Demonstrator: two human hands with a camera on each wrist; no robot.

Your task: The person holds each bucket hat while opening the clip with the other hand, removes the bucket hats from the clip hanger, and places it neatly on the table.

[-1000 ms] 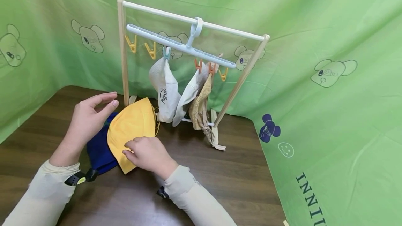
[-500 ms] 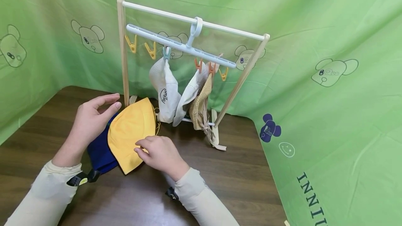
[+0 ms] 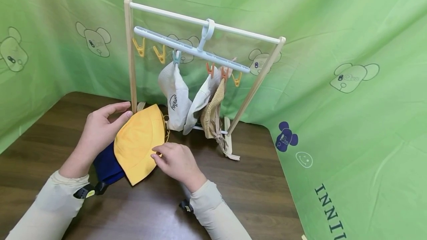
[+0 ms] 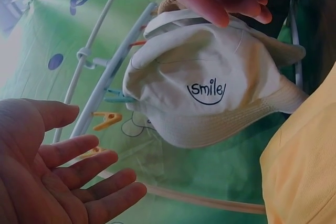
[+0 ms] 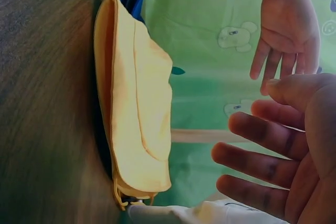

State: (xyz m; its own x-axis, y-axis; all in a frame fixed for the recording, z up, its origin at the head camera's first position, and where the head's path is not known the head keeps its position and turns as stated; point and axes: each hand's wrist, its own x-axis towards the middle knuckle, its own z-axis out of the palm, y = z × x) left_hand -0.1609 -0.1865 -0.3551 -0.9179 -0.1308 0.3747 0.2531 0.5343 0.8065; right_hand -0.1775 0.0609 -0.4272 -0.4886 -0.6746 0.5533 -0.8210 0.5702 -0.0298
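Bucket hat of yellow cloth [image 3: 141, 136] lies on the bench [image 3: 257, 180], before the left part of a wooden rack [image 3: 131, 58], and covers partly a navy-blue cloth piece [image 3: 109, 166], which we think serves only as its support there. Above the yellow hat we see both hands: the left hand [image 3: 100, 129] on its left side, the right hand [image 3: 178, 162] on its right side. Both are empty, with fingers loosely spread and thumbs apart from them. In the right wrist view, a gap separates them from the hat, so we judge that the bench, not the hands, carries its weight.

From the rack's top rod hangs a pale blue hanger [image 3: 193, 50]. Its turquoise clip [image 3: 176, 57] pinches a white "smile" cap [image 3: 176, 99], and its orange clips [image 3: 210, 74] pinch another white cap [image 3: 198, 108] and a tan woven hat [image 3: 213, 114]. We suppose that they are clipped singly so that each hangs free of the bench. Yellow clips [image 3: 141, 52] near both ends of the hanger hold nothing.
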